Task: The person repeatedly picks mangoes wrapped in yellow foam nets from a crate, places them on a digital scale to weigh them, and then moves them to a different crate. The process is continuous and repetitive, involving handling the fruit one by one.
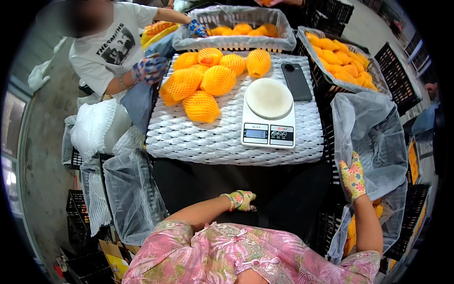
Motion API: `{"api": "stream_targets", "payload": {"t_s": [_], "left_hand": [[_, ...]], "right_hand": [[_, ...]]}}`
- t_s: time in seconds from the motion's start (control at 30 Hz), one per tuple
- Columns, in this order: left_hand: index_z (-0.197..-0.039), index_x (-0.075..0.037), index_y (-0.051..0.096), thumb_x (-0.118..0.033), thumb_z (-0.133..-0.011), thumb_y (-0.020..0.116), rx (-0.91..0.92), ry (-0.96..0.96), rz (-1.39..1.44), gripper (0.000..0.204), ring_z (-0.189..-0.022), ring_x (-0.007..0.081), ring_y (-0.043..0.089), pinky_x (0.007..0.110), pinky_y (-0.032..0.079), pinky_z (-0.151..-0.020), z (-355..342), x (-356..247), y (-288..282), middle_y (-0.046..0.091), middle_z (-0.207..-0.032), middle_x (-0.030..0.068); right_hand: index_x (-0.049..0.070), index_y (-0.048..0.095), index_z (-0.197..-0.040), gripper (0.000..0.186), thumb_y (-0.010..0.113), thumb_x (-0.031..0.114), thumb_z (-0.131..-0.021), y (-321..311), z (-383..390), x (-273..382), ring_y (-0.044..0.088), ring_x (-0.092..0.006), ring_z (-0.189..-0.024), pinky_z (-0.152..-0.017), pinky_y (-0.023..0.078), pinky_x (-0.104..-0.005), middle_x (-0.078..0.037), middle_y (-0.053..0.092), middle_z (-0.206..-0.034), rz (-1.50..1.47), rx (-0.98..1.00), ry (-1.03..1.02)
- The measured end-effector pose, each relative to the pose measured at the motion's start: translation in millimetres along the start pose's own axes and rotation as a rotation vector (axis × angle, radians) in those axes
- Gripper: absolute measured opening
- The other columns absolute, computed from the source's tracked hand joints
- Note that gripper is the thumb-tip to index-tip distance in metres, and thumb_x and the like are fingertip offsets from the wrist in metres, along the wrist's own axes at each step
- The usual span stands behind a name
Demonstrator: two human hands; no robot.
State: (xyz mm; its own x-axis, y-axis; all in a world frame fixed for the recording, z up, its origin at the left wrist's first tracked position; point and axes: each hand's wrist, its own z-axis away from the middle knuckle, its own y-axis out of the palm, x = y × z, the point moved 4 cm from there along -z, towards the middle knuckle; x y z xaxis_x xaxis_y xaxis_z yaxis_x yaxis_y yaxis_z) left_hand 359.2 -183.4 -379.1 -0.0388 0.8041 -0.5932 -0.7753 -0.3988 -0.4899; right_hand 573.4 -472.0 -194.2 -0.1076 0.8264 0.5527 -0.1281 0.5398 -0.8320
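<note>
My left hand (pixel 241 200), in a flowered glove, is over my dark-trousered lap with fingers apart, holding nothing I can see. My right hand (pixel 353 179), in a matching glove, reaches over a crate at my right, its fingers spread against the clear plastic liner (pixel 369 123). In front of me, a white kitchen scale (pixel 268 113) with a round, bare pan stands on a padded white table top (pixel 198 142). A black phone (pixel 297 82) lies to the scale's right. Several fruits in orange foam nets (pixel 201 106) are bunched at the table's far left.
Across the table, a lined crate (pixel 234 43) holds more netted fruit; another full crate (pixel 338 59) stands far right. At the left, a co-worker's gloved hand (pixel 150 69) is by the table edge. White foam nets (pixel 99 128) and a lined crate (pixel 130 189) are at my left.
</note>
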Motion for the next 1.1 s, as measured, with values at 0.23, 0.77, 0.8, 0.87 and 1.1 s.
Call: {"api": "stream_targets", "payload": {"t_s": [0.23,0.77,0.8,0.87,1.1], "left_hand": [[-0.124,-0.001,0.057,-0.020,-0.083,0.074,-1.017,0.336,0.274,0.049,-0.104,0.0216,0.063,0.035,0.050,-0.091,169.4,-30.5,-189.6,0.065,-0.112,0.0134],[-0.139,-0.005,0.044,-0.029,-0.068,0.079,-1.315,-0.389,-0.173,0.082,-0.121,0.0383,0.051,0.042,0.041,-0.103,192.4,99.2,-338.2,0.052,-0.130,0.0237],[-0.138,-0.006,0.046,-0.025,-0.067,0.080,-1.351,-0.326,-0.089,0.081,-0.120,0.0372,0.051,0.042,0.041,-0.103,192.5,91.6,-338.7,0.052,-0.129,0.0221],[-0.138,-0.006,0.045,-0.015,-0.068,0.080,-1.523,-0.219,-0.081,0.079,-0.119,0.0345,0.053,0.040,0.043,-0.102,210.9,104.3,-330.8,0.051,-0.130,0.0197],[-0.138,-0.003,0.043,-0.009,-0.066,0.077,-1.474,0.298,0.175,0.080,-0.123,0.0311,0.050,0.040,0.041,-0.104,193.0,30.0,-274.9,0.052,-0.129,0.0168]], "right_hand": [[0.001,0.050,-0.129,0.056,0.066,0.002,-0.075,-11.8,-0.9,90.2,0.048,-0.0316,-0.125,-0.108,0.036,-0.0398,-0.018,0.050,-0.131,-0.160,-0.266,-0.593],[0.010,0.040,-0.140,0.094,0.081,0.030,-0.058,205.3,-117.9,380.7,0.048,-0.0367,-0.123,-0.104,0.038,-0.0431,-0.020,0.047,-0.131,0.250,0.218,-1.057],[0.010,0.040,-0.139,0.093,0.081,0.031,-0.058,196.6,-119.1,371.7,0.048,-0.0373,-0.121,-0.103,0.039,-0.0431,-0.020,0.047,-0.129,0.152,0.165,-1.006],[0.010,0.040,-0.138,0.092,0.081,0.033,-0.059,173.5,-113.7,364.1,0.049,-0.0382,-0.120,-0.102,0.040,-0.0434,-0.022,0.047,-0.127,-0.001,0.120,-0.939],[0.011,0.045,-0.137,0.087,0.074,0.047,-0.064,77.4,-100.8,268.8,0.056,-0.0353,-0.113,-0.097,0.044,-0.0394,-0.020,0.052,-0.123,0.304,0.230,-0.559]]}}
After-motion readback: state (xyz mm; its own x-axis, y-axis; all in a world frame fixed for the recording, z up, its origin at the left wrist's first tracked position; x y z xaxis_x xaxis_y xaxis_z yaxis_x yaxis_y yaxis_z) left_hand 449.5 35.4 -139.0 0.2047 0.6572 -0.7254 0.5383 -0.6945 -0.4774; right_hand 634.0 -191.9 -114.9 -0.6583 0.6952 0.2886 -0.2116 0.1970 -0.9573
